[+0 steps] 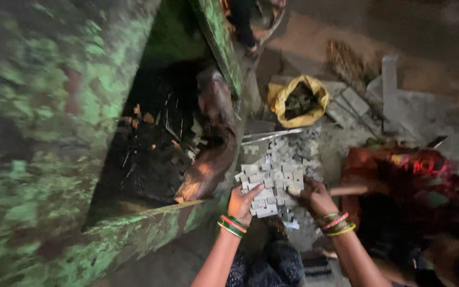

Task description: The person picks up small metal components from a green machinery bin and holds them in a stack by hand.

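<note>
Resting at lower centre, both hands touch the pale blocks (274, 178): left hand (241, 202) spread flat on the heap's near edge, right hand (314, 195) closed around a wooden handle (349, 190) pointing right.

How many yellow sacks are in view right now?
1. The yellow sack sits open on the ground above the pile of pale blocks that both hands touch. Others could be hidden in the dark, blurred edges.
</note>
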